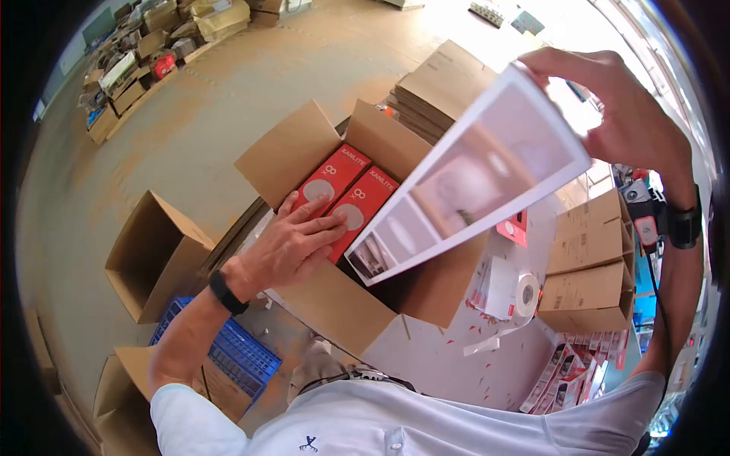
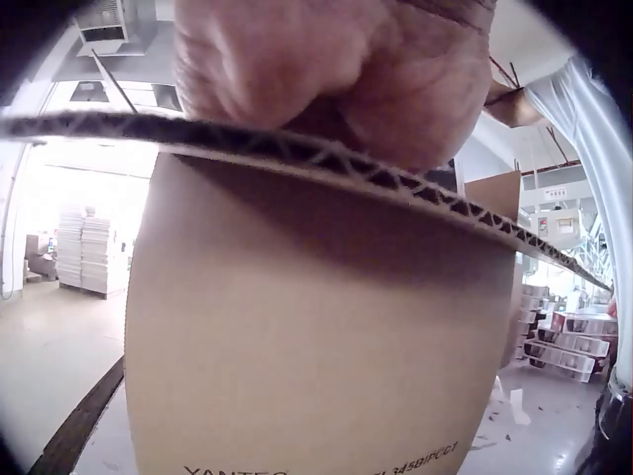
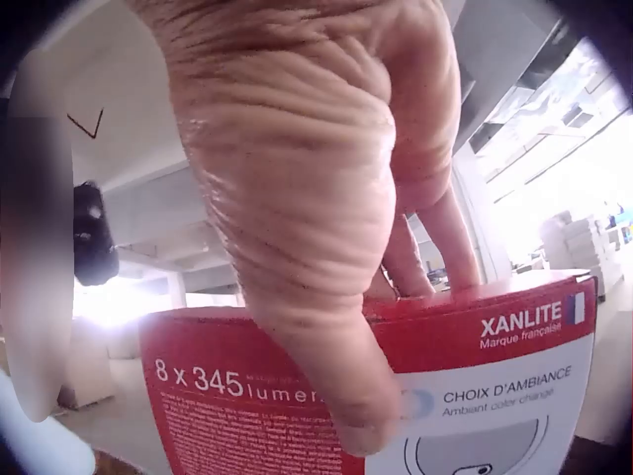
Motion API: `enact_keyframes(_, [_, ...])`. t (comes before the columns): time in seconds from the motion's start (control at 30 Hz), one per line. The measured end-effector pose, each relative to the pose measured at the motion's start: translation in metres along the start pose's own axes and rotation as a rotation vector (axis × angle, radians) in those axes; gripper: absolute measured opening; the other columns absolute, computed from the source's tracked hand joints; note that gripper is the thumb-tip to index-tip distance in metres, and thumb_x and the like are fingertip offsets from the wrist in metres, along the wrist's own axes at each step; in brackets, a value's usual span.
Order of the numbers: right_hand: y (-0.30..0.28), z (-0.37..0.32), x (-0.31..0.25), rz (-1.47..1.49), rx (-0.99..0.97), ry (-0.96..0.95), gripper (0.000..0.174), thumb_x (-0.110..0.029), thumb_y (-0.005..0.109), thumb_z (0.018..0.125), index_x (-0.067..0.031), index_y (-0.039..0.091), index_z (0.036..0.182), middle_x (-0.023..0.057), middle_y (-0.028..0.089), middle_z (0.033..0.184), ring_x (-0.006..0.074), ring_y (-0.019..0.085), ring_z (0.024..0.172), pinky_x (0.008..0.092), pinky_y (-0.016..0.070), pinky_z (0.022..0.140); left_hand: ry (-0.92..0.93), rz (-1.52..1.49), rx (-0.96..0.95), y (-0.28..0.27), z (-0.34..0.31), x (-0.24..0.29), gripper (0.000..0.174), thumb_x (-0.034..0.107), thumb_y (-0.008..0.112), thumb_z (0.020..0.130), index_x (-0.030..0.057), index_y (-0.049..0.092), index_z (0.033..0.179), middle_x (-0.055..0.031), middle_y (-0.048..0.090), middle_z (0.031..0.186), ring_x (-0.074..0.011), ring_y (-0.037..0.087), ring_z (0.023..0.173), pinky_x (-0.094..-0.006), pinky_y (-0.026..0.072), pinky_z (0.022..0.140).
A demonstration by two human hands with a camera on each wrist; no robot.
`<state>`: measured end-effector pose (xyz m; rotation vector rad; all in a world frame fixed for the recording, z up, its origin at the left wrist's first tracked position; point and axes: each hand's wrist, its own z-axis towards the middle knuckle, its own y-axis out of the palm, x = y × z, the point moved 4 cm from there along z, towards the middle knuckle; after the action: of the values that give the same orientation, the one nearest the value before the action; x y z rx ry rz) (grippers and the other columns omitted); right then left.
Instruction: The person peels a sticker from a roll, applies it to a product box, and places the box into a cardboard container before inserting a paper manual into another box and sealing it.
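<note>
An open cardboard carton [image 1: 331, 304] holds two red XANLITE boxes [image 1: 331, 173] side by side. My left hand [image 1: 293, 242] rests on these boxes with its fingers extended over their tops. In the left wrist view, the heel of the left hand [image 2: 336, 69] is above the edge of a carton flap. My right hand [image 1: 635, 110] grips the upper end of a long red-and-white lamp box [image 1: 487, 178], tilted with its lower end at the carton's opening. The right wrist view shows the thumb across the lamp box's printed face [image 3: 495, 386] and fingers behind it.
An open cardboard box [image 1: 156, 258] and a blue plastic crate [image 1: 239, 353] are at left. Stacked flat cardboard [image 1: 445, 83] lies beyond the carton. On the right are a roll of labels [image 1: 526, 295], another carton [image 1: 585, 262] and several lamp boxes [image 1: 563, 380].
</note>
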<state>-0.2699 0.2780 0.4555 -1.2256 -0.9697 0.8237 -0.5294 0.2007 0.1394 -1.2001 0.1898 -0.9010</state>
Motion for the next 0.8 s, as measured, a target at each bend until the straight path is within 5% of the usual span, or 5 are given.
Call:
enact_keyframes(0.13, [0.020, 0.012, -0.014, 0.081, -0.120, -0.093, 0.064, 0.014, 0.074, 0.058, -0.0013, 0.066, 0.120, 0.0183, 0.071, 0.117, 0.0393, 0.068, 0.110, 0.0450, 0.0553, 0.094, 0.026, 0.007, -0.016, -0.003, 0.002, -0.001, 0.035, 0.016, 0.067, 0.092, 0.0080, 0.073, 0.126, -0.0052, 0.067, 0.140, -0.0351, 0.050, 0.141, -0.0622, 0.0263, 0.120])
enact_keyframes(0.3, [0.113, 0.006, -0.046, -0.075, 0.042, -0.299, 0.028, -0.012, 0.074, 0.080, -0.0104, 0.062, 0.105, 0.0005, 0.060, 0.093, 0.0193, 0.063, 0.097, 0.0354, 0.0524, 0.076, 0.018, -0.008, -0.010, -0.001, 0.001, 0.000, 0.036, 0.016, 0.066, 0.092, 0.0077, 0.072, 0.127, -0.0058, 0.066, 0.139, -0.0378, 0.048, 0.142, -0.0652, 0.0266, 0.118])
enact_keyframes(0.43, [0.198, 0.012, -0.058, -0.124, -0.191, -0.330, 0.026, -0.017, 0.074, 0.081, -0.0126, 0.060, 0.103, -0.0004, 0.057, 0.096, 0.0186, 0.058, 0.099, 0.0350, 0.0511, 0.076, 0.014, -0.024, -0.030, -0.001, -0.001, 0.000, 0.041, 0.011, 0.065, 0.089, 0.0074, 0.072, 0.130, -0.0068, 0.065, 0.143, -0.0373, 0.044, 0.147, -0.0615, 0.0222, 0.122])
enact_keyframes(0.63, [0.269, 0.020, -0.072, -0.072, -0.026, -0.270, 0.038, -0.023, 0.078, 0.078, -0.0105, 0.059, 0.109, 0.0055, 0.056, 0.110, 0.0219, 0.058, 0.105, 0.0409, 0.0525, 0.080, 0.030, 0.012, -0.028, 0.003, -0.002, -0.004, 0.040, 0.016, 0.067, 0.091, 0.0078, 0.071, 0.129, -0.0059, 0.065, 0.141, -0.0373, 0.044, 0.145, -0.0651, 0.0239, 0.119])
enact_keyframes(0.8, [0.238, -0.019, -0.060, 0.275, -0.673, 0.179, 0.041, -0.038, 0.074, 0.090, 0.0004, 0.070, 0.103, 0.0178, 0.070, 0.098, 0.0348, 0.069, 0.101, 0.0513, 0.0556, 0.085, 0.008, -0.017, -0.020, 0.002, 0.002, 0.000, 0.036, 0.013, 0.066, 0.090, 0.0071, 0.072, 0.126, -0.0078, 0.065, 0.141, -0.0376, 0.045, 0.144, -0.0619, 0.0223, 0.122])
